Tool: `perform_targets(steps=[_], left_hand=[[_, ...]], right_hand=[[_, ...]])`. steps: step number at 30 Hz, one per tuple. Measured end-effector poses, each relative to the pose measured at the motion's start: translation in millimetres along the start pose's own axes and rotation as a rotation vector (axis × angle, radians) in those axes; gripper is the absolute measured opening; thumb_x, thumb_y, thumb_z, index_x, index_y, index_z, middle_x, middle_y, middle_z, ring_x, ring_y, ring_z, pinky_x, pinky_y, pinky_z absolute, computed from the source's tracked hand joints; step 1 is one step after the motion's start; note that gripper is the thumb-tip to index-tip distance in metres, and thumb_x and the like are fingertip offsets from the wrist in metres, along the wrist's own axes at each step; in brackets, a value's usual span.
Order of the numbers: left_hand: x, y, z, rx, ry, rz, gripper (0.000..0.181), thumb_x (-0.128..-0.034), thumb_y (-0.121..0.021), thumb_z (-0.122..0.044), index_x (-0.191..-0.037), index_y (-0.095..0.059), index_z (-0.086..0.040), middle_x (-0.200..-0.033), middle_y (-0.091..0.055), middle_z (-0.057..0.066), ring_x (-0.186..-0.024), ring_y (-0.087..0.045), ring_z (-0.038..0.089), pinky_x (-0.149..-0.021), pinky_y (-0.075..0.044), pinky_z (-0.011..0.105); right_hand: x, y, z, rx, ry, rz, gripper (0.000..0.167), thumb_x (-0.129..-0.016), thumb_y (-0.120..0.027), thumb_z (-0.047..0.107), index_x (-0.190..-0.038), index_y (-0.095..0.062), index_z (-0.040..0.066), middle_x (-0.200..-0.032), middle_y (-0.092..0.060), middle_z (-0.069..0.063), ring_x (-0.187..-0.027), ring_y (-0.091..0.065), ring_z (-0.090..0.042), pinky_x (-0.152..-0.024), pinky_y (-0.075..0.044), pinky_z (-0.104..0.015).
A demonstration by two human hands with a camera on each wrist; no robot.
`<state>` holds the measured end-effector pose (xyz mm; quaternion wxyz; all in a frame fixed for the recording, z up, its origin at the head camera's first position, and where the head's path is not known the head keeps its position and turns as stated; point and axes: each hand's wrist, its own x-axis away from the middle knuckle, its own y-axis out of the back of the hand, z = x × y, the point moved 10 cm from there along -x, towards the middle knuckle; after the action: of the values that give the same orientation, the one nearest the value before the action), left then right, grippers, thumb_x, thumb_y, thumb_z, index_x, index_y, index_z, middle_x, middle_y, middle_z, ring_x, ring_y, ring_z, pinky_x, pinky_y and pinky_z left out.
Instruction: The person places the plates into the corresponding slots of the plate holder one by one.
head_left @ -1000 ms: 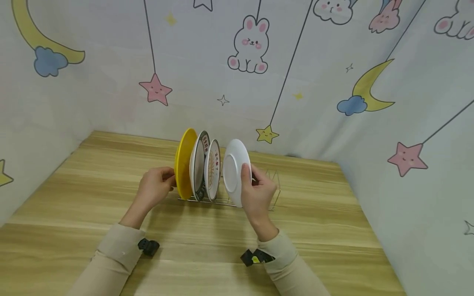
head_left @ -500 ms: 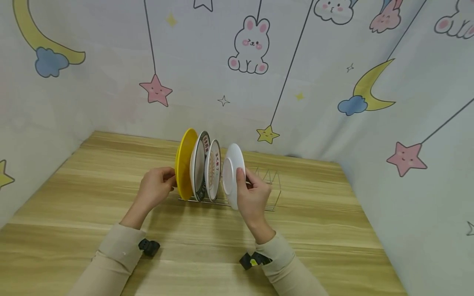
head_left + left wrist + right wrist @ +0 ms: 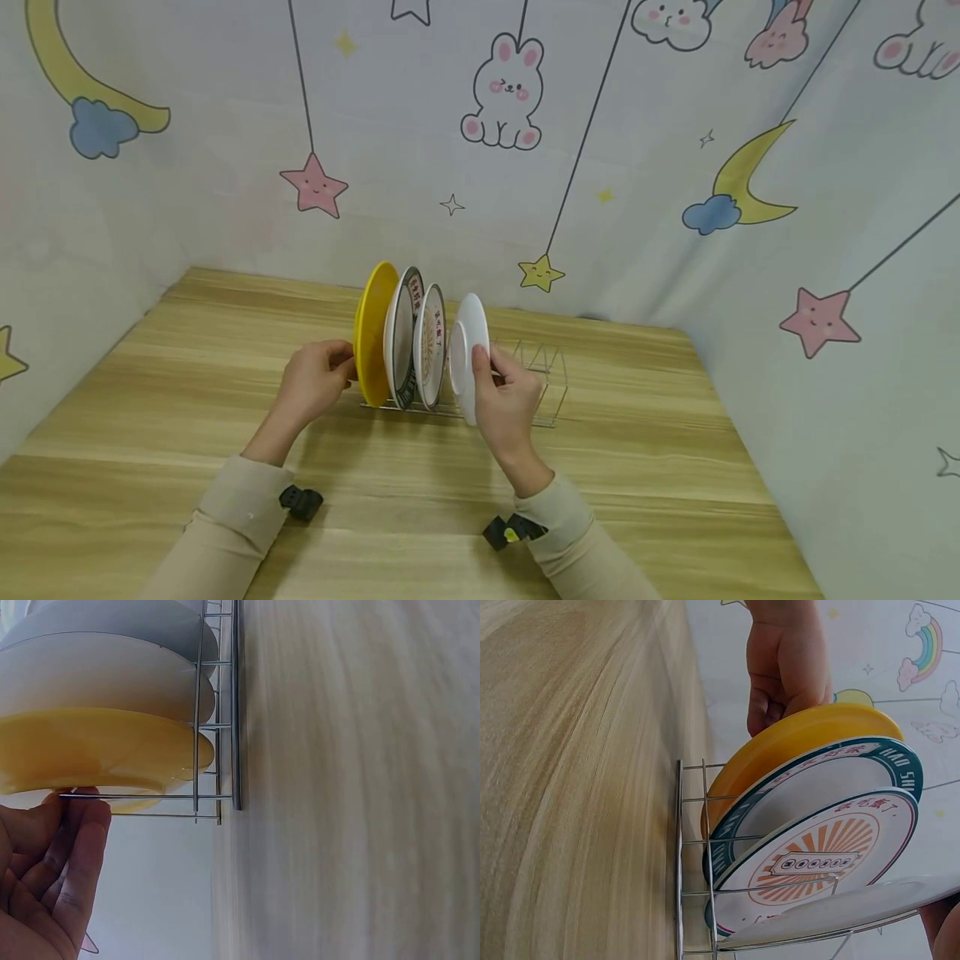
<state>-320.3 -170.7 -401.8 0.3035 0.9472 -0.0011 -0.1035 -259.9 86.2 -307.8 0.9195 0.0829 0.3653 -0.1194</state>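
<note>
My right hand (image 3: 507, 406) grips the rim of a plain white plate (image 3: 465, 358), thumb on its near face. The plate stands nearly upright over the wire plate rack (image 3: 553, 404), its lower edge down at the rack's front wires. In the left wrist view, my left hand (image 3: 52, 877) pinches the rack's end wire, close against the yellow plate (image 3: 97, 750). Beside the yellow one, a white plate with a dark green lettered rim (image 3: 817, 769) and a white plate with an orange sunburst (image 3: 821, 859) lean in the slots. The right fingertips behind the white plate are hidden.
The rack stands on a wood-grain table (image 3: 390, 517), with bare wire slots at its right end. A white cloth backdrop (image 3: 405, 108) printed with rabbits, stars and moons hangs behind and at both sides.
My right hand has moved left and slightly down with the white plate, which now sits lower in the rack and closer to the sunburst plate. My left hand stays in place.
</note>
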Motion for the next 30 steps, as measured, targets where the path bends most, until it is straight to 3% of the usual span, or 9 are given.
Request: perform_targets(steps=[3,7,14,21,30], left_hand=[[0.1,-0.2,0.4,0.003,0.001,0.001,0.015,-0.0977,-0.058,-0.003,-0.104,-0.070,0.003,-0.095,-0.071,0.016,-0.082,-0.069,0.033,-0.068,-0.060,0.037],[-0.1,-0.4,1.0,0.001,-0.004,-0.001,0.014,-0.0977,-0.058,-0.003,-0.103,-0.070,0.002,-0.094,-0.072,0.016,-0.081,-0.069,0.032,-0.067,-0.060,0.036],[-0.2,-0.4,1.3,-0.006,-0.008,-0.003,0.014,-0.0980,-0.058,-0.004,-0.103,-0.070,0.002,-0.094,-0.072,0.015,-0.079,-0.069,0.029,-0.068,-0.060,0.036],[-0.6,-0.9,0.9,-0.002,-0.011,-0.002,0.014,-0.0982,-0.058,-0.003,-0.103,-0.070,0.002,-0.095,-0.072,0.016,-0.081,-0.069,0.032,-0.068,-0.060,0.037],[-1.1,-0.4,0.7,-0.007,-0.014,-0.008,0.014,-0.0974,-0.059,-0.003,-0.102,-0.070,0.003,-0.095,-0.072,0.017,-0.079,-0.069,0.029,-0.067,-0.060,0.036]], right_hand=[[1.0,-2,-2,-0.006,-0.011,0.009,0.013,-0.092,-0.062,-0.009,-0.098,-0.070,-0.017,-0.090,-0.070,-0.029,-0.069,-0.069,-0.046,-0.058,-0.060,-0.035],[2.4,-4,-2,0.002,0.000,0.024,0.013,-0.092,-0.062,-0.009,-0.099,-0.070,-0.017,-0.091,-0.070,-0.029,-0.071,-0.069,-0.046,-0.058,-0.059,-0.029],[11.1,-11,-36,-0.020,0.002,0.060,0.020,-0.096,-0.064,0.005,-0.109,-0.072,-0.007,-0.101,-0.071,-0.022,-0.080,-0.072,-0.037,-0.061,-0.059,-0.028],[9.6,-15,-4,-0.028,0.012,0.089,0.018,-0.092,-0.061,-0.010,-0.107,-0.068,-0.017,-0.099,-0.068,-0.031,-0.081,-0.070,-0.044,-0.063,-0.059,-0.028],[11.8,-19,-3,-0.026,0.016,0.115,0.016,-0.091,-0.061,-0.013,-0.105,-0.068,-0.017,-0.099,-0.068,-0.031,-0.084,-0.071,-0.040,-0.065,-0.059,-0.029]])
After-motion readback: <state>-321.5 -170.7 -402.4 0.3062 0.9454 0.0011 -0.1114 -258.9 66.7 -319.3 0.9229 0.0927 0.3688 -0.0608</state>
